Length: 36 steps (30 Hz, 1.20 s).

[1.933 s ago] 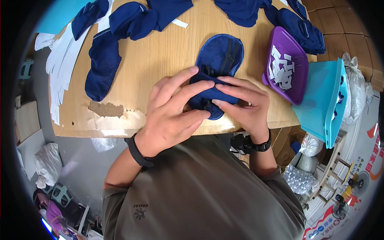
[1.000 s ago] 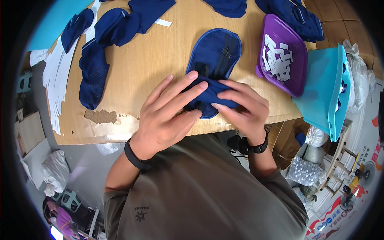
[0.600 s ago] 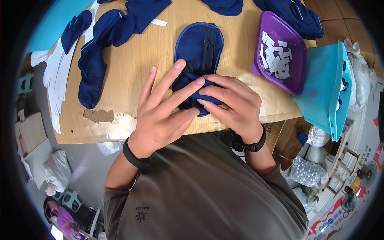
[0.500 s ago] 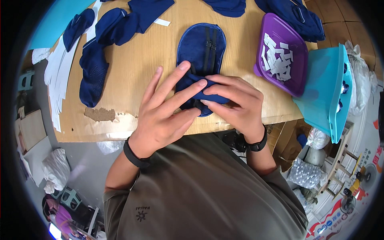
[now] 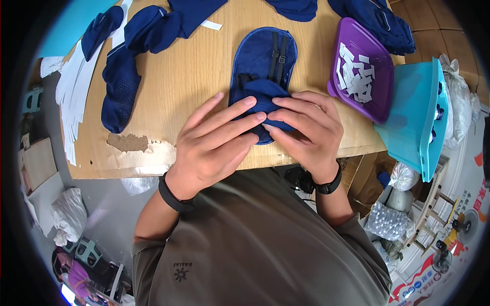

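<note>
An oval navy fabric piece [image 5: 248,53] with a stitched edge lies on the table in front of me. Two black straps [image 5: 276,60] with small slider buckles run along its upper half. Over its lower half sits a folded navy cloth [image 5: 266,91], held between both hands. My left hand [image 5: 204,150] presses the fold with its fingertips, thumb below, other fingers partly fanned. From the other side, my right hand [image 5: 317,128] pinches the cloth between thumb and fingers. Whether the cloth is joined to the oval piece cannot be made out.
A purple basket [image 5: 385,97] with white paper slips [image 5: 354,74] stands to the right, beside a turquoise bin [image 5: 411,115]. Navy fabric pieces [image 5: 120,89] and long white strips [image 5: 76,102] lie at left. More navy items [image 5: 372,23] line the far side. The table's front edge [image 5: 122,176] is worn.
Both hands and the navy fabric have shifted slightly right in view. My left middle finger has come down onto the folded cloth, and more of the fold's top now shows.
</note>
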Motion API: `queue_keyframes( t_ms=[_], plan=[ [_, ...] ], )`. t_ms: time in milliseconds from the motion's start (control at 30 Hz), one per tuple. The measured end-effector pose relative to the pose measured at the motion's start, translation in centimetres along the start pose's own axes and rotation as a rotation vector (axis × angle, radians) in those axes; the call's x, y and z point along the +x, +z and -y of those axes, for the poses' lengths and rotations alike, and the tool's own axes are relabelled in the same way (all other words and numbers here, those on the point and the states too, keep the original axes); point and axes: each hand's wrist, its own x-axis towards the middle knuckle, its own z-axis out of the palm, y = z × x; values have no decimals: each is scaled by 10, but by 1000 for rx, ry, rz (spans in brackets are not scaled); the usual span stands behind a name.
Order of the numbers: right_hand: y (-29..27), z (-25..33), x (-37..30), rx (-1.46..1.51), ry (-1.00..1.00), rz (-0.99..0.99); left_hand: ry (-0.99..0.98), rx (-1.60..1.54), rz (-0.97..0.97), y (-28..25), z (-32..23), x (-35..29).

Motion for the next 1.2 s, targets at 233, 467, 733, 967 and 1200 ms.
queue_keyframes(
  t_ms=[233, 467, 733, 967, 1200],
  plan=[
    [-2, 3, 6, 55, 25, -57, 6, 3, -3, 0, 1, -2],
    [-2, -9, 5, -15, 44, 60, 1, 16, -5, 1, 1, 1],
    [-11, 0, 15, 0, 171, 65, 14, 10, 2, 2, 2, 1],
    [-11, 2, 9, 19, 163, 88, 5, -42, -2, 4, 1, -4],
    [-5, 4, 7, 179, 282, 37, 24, -50, -3, 4, 4, -2]
  ],
)
